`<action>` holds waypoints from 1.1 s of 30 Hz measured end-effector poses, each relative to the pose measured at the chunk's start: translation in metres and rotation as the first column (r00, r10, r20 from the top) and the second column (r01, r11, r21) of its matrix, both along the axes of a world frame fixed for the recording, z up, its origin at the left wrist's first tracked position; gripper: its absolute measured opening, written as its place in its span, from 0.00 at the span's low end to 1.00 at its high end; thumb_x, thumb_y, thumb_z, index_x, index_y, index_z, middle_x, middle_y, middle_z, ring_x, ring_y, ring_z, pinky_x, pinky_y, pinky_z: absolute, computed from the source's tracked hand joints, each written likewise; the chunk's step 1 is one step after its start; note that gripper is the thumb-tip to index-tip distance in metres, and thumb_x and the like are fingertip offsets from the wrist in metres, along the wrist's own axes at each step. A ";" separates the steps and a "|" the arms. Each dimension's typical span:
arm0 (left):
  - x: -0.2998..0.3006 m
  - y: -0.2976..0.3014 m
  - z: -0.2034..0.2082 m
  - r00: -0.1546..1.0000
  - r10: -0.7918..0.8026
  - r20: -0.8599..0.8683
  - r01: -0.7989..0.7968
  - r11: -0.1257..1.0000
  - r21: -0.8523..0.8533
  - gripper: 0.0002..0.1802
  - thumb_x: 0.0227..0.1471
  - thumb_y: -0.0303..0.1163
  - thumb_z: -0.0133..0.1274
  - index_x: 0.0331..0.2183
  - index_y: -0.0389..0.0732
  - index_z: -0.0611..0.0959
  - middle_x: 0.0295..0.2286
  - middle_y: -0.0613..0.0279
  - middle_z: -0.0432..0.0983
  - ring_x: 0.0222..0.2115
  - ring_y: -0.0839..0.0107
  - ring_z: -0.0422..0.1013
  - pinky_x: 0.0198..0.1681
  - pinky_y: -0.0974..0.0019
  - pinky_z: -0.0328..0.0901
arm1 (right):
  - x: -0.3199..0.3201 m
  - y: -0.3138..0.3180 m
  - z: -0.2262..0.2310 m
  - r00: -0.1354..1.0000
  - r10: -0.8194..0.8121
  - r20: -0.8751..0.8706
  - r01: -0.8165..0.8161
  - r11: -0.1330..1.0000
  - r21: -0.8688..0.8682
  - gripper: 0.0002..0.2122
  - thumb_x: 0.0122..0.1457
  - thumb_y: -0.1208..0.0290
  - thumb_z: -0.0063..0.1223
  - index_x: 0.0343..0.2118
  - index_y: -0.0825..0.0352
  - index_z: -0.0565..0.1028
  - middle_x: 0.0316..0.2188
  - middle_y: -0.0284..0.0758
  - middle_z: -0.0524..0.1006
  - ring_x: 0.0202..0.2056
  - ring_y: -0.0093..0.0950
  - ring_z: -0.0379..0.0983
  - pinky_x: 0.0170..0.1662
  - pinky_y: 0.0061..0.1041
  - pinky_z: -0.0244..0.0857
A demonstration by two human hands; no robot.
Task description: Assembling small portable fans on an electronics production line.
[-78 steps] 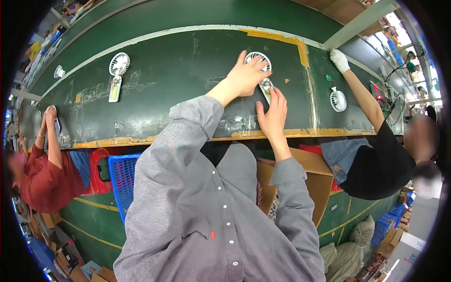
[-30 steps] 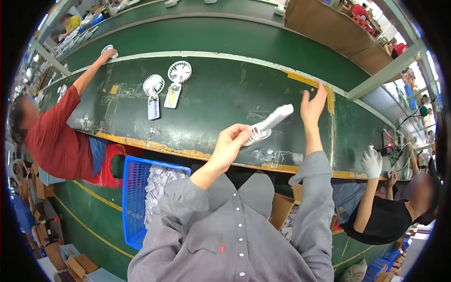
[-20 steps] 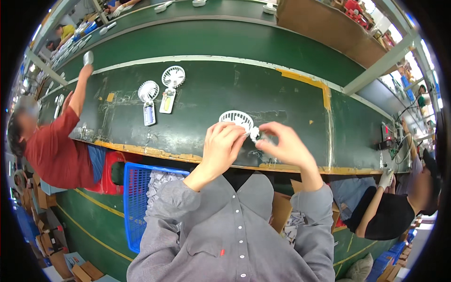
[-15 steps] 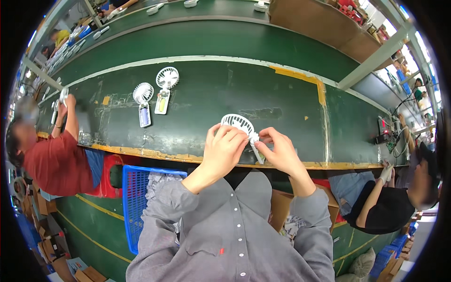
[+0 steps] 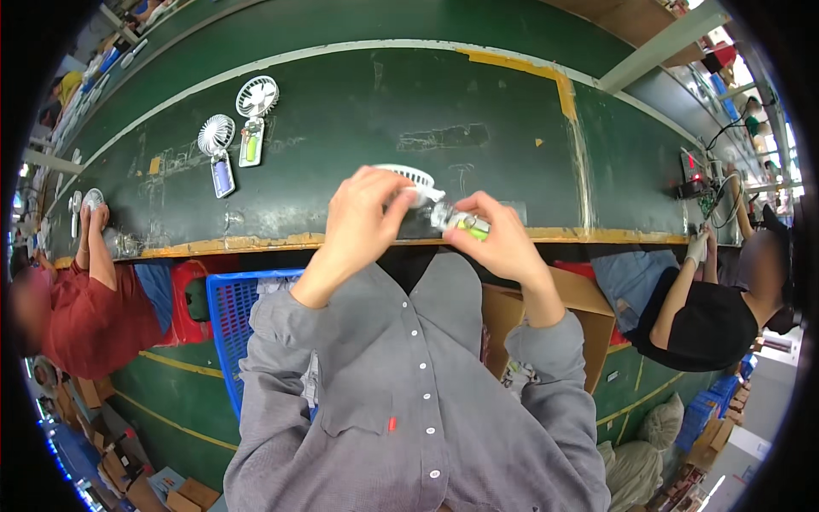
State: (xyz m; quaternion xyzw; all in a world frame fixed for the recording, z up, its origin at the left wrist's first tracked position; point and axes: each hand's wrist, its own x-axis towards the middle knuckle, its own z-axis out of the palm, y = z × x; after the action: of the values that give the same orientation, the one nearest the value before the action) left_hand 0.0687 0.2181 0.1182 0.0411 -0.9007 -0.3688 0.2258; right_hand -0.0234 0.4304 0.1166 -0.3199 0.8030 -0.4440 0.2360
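White fan (image 5: 435, 195): head (image 5: 405, 173) pinched by our left hand (image 5: 363, 218), handle (image 5: 473, 226) by our right hand (image 5: 496, 239). Second fan (image 5: 253, 128) lay left of both hands. We judged a gentle, level hold best.

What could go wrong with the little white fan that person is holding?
The white plastic handheld fan could slip. The left hand grips its round head and the right hand its handle, close to the front edge of the dark green tabletop, so it might fall off.

The handle also looks open, with a yellow-green part showing by the right hand's fingers, so a careless squeeze could perhaps knock something loose.
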 end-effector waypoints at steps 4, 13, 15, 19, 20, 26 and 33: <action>-0.005 -0.025 0.004 0.994 0.069 -0.088 -0.067 0.998 0.023 0.04 0.50 0.27 0.58 0.32 0.39 0.83 0.31 0.58 0.80 0.37 0.55 0.73 0.40 0.58 0.67 | 0.000 0.011 0.005 0.927 0.310 0.209 -0.328 0.943 0.054 0.20 0.52 0.62 0.64 0.41 0.71 0.75 0.33 0.42 0.81 0.36 0.33 0.78 0.41 0.30 0.70; -0.007 -0.006 -0.010 0.966 -0.230 -0.118 0.218 0.970 -0.106 0.05 0.50 0.27 0.58 0.33 0.41 0.81 0.34 0.61 0.78 0.42 0.58 0.73 0.51 0.53 0.63 | 0.010 0.011 -0.010 0.681 0.435 0.589 -0.003 0.806 -0.591 0.19 0.63 0.59 0.45 0.36 0.75 0.75 0.36 0.49 0.79 0.40 0.35 0.76 0.46 0.32 0.68; -0.006 0.007 -0.011 0.969 -0.223 -0.106 0.212 0.972 -0.105 0.15 0.48 0.28 0.60 0.40 0.41 0.80 0.43 0.60 0.77 0.47 0.59 0.71 0.58 0.45 0.58 | 0.011 0.010 -0.006 0.716 0.288 0.636 0.129 0.841 -0.526 0.20 0.67 0.61 0.40 0.23 0.71 0.72 0.24 0.50 0.78 0.30 0.39 0.77 0.39 0.35 0.70; -0.009 0.038 0.009 0.866 -0.398 -0.303 0.436 0.898 0.065 0.26 0.42 0.23 0.59 0.48 0.39 0.78 0.49 0.53 0.74 0.50 0.52 0.71 0.55 0.48 0.63 | 0.006 0.018 0.003 0.677 0.390 0.624 0.019 0.839 -0.544 0.20 0.66 0.63 0.41 0.21 0.70 0.73 0.24 0.45 0.80 0.28 0.31 0.78 0.33 0.25 0.66; -0.011 0.042 0.010 0.822 -0.455 -0.341 0.511 0.855 0.090 0.26 0.41 0.21 0.58 0.47 0.38 0.79 0.48 0.53 0.75 0.49 0.52 0.72 0.54 0.50 0.65 | 0.006 0.020 0.009 0.662 0.399 0.634 -0.002 0.847 -0.531 0.20 0.66 0.63 0.40 0.20 0.70 0.73 0.23 0.44 0.80 0.28 0.32 0.78 0.33 0.24 0.66; -0.003 0.064 0.020 0.865 -0.410 -0.289 0.482 0.839 0.253 0.16 0.39 0.17 0.57 0.36 0.37 0.83 0.37 0.55 0.80 0.35 0.60 0.78 0.38 0.63 0.73 | 0.015 0.035 0.034 0.689 0.292 0.663 -0.024 0.924 -0.382 0.19 0.64 0.67 0.43 0.17 0.70 0.72 0.18 0.36 0.75 0.27 0.30 0.78 0.32 0.25 0.66; 0.014 0.076 0.018 0.859 -0.395 -0.326 0.489 0.820 0.298 0.09 0.42 0.21 0.58 0.31 0.37 0.86 0.31 0.58 0.80 0.29 0.64 0.80 0.33 0.66 0.75 | 0.030 0.052 0.021 0.665 0.404 0.628 -0.093 0.879 -0.467 0.20 0.63 0.67 0.43 0.13 0.69 0.70 0.20 0.45 0.80 0.27 0.32 0.79 0.33 0.27 0.70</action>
State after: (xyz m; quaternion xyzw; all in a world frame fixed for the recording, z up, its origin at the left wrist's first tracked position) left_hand 0.0823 0.2946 0.1364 -0.1755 -0.7633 -0.5764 0.2330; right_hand 0.0066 0.4821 0.1380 -0.2736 0.4893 -0.6476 0.5161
